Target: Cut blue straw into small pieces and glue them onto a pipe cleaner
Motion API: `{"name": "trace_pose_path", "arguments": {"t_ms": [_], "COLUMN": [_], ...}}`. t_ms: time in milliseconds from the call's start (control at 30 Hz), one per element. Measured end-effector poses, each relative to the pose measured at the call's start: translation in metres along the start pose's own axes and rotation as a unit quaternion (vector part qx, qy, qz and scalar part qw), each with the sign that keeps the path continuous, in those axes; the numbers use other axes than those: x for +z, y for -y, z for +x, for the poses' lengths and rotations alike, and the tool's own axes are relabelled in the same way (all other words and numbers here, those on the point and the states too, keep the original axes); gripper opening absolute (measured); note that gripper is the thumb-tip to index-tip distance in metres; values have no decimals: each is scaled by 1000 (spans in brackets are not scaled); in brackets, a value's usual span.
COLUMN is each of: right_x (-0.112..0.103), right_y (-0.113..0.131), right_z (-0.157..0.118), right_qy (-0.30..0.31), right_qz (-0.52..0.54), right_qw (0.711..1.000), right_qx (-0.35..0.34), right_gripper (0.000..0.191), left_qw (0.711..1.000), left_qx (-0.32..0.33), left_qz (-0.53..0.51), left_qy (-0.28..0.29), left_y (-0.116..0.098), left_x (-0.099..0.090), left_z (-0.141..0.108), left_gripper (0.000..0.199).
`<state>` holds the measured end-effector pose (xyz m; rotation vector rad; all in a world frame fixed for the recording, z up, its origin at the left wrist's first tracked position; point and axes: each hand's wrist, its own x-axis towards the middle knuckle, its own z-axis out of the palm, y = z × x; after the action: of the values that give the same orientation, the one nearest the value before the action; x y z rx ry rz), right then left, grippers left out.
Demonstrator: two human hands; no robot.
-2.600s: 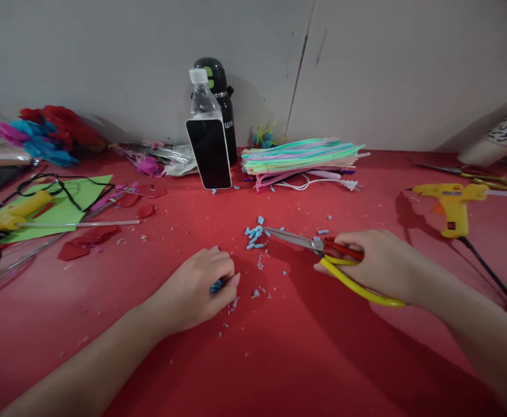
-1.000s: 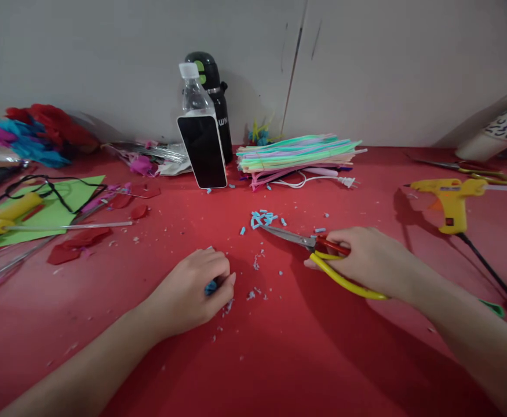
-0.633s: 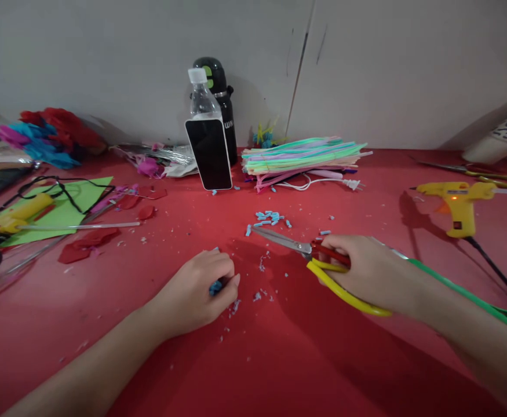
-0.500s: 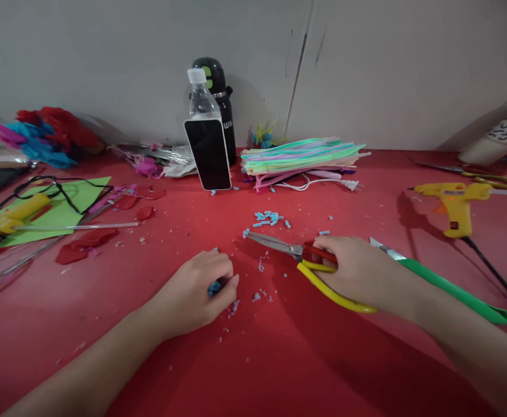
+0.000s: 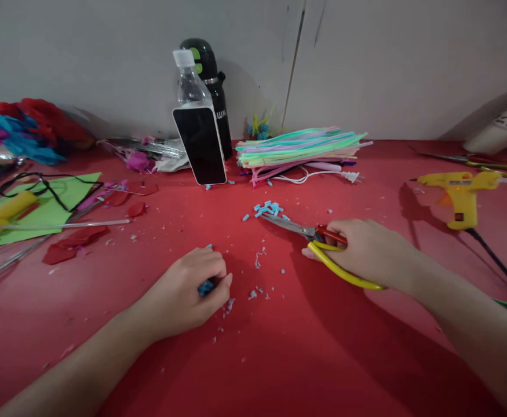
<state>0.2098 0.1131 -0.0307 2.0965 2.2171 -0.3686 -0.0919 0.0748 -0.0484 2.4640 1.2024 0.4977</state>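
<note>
My right hand (image 5: 366,249) grips a pair of scissors (image 5: 344,269) with red and yellow handles. The blades look closed, and their tips touch the small pile of cut light-blue pieces (image 5: 268,207). One loose blue piece lies just left of the tips. My left hand (image 5: 199,284) rests on the red table with its fingers curled round a dark-blue fuzzy bundle (image 5: 205,288). Most of that bundle is hidden by the fingers, so its kind is unclear. Blue fluff and crumbs (image 5: 253,294) are scattered between the two hands.
A phone (image 5: 200,145) leans on a clear bottle (image 5: 190,84) before a black flask (image 5: 221,110). Pastel pipe cleaners (image 5: 301,147) lie at the back. Yellow glue guns stand right (image 5: 457,191) and lie left (image 5: 10,211) on green paper (image 5: 57,197). A green handle end (image 5: 506,307) shows beyond my right forearm.
The scissors have moved right and away from me, and their tips are now at the blue pile. Loose blue pieces near them have shifted toward it. My left hand keeps its grip.
</note>
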Motion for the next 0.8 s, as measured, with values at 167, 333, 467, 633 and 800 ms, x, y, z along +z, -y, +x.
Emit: {"name": "trace_pose_path", "arguments": {"t_ms": [167,333,467,633,800], "right_x": [5,8,9,11,12], "right_y": [-6,-9,-11,-11,-12], "right_z": [1,0,1,2,2], "right_qy": [-5,-11,-10,-6,-1], "right_qz": [12,28,38,36,42], "right_qw": [1000,999,999,999,999], "right_qx": [-3,-14,-21,-15,-15], "right_gripper": [52,51,49,47,48], "left_qw": [1000,999,999,999,999], "left_qx": [9,18,18,18,21], "left_qz": [19,44,50,50,49], "left_qy": [2,-2,-4,-4,-8], "left_y": [2,6,6,4,3], "left_x": [3,7,9,8,8], "left_z": [0,-1,-1,-1,-2], "left_gripper": [26,27,26,26,27]}}
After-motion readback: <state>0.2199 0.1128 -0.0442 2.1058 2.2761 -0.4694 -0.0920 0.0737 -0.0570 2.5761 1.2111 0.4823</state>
